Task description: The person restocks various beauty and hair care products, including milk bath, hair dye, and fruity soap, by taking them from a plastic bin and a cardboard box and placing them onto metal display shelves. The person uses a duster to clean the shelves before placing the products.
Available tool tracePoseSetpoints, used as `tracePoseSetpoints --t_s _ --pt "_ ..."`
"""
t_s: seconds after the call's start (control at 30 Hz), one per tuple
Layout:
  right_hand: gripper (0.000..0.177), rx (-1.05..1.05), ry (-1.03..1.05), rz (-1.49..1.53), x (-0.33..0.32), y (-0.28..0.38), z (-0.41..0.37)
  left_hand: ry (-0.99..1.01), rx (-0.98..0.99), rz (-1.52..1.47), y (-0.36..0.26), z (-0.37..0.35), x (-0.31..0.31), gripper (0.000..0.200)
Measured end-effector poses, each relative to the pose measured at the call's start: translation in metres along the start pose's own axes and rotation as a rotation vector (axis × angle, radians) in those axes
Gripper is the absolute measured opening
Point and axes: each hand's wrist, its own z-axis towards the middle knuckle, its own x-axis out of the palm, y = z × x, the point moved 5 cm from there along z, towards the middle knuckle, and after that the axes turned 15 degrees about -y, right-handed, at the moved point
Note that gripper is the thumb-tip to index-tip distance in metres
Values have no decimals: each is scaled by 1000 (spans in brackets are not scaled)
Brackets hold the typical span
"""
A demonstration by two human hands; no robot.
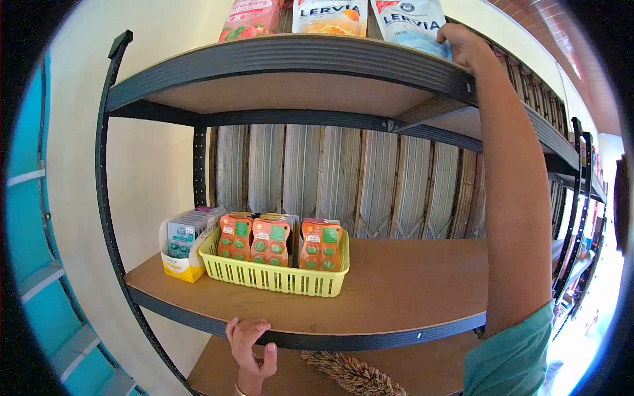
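Note:
On the top shelf (290,56), my right hand (465,45) reaches up and grips the lower right side of a white and blue Lervia milk pouch (411,26). To its left stand an orange and white Lervia pouch (329,16) and a pink strawberry pouch (253,18), their tops cut off by the view. My left hand (249,350) rests its fingertips on the front edge of the middle shelf (396,290), thumb apart and nothing held. Behind and above it sits a yellow-green plastic basket (274,276) with orange blister cards (269,241) upright inside.
Left of the basket, a white and yellow display box (185,267) holds several teal cards. Below lies a bristly brown brush head (353,376). Black metal uprights (109,178) frame the rack, with a folding metal gate (330,178) behind. A ladder (43,280) is at far left.

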Motion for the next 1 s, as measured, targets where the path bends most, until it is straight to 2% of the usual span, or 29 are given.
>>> tracePoseSetpoints --t_s 0.03,0.1,0.23,0.33,0.4,0.57,0.67,0.73,1.0 --pt "47 108 -24 -6 2 11 -27 8 -2 7 0 0 0 21" --pt "49 180 -35 -27 2 16 -51 12 5 -4 -1 1 -1 21" --pt "50 10 -6 -87 7 15 -56 11 25 -11 1 0 -1 22" --pt "51 38 -203 -190 13 18 -65 -8 -20 -19 4 -3 -1 23" --pt "55 13 -210 -208 14 20 -71 11 -39 -27 6 -2 -1 24" --pt "81 -235 272 -107 -5 -7 -17 -18 -62 -63 5 -2 -2 25" --pt "95 -411 216 -198 -7 -9 -24 5 -53 -49 5 -1 -2 26" --pt "95 -406 255 -210 -7 -5 -31 62 -43 -24 6 1 -3 28" --pt "96 -429 308 -212 -3 -10 -25 5 30 -59 6 -3 -3 35"
